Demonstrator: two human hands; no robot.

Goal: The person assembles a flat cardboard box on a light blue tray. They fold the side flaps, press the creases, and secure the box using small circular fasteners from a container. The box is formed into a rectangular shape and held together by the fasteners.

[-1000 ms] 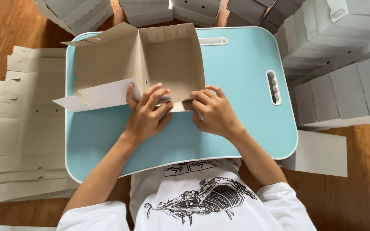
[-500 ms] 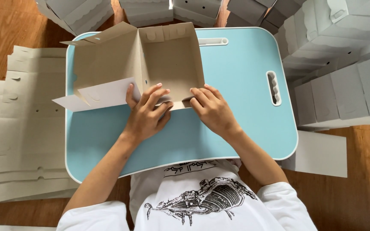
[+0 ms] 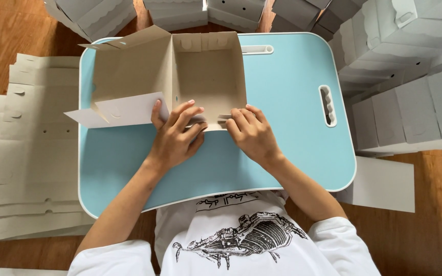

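Barely anything has shifted: your left hand and right hand still press the half-folded grey cardboard box's near edge, on the light-blue tabletop; open room at 3 o'clock.

One view only: head camera, worn by the person, looking almost straight down. Top of frame points away from the body; bottom edge catches the wearer's own white printed T-shirt and both forearms coming up from below. Close range: the light-blue lap table fills most of the width, its far edge near the top of frame. Left hand and right hand sit just below centre, at the near edge of the half-folded cardboard box. Margins take in wooden floor, flat box blanks at left, folded grey boxes at right and top. No second view overlaps it.
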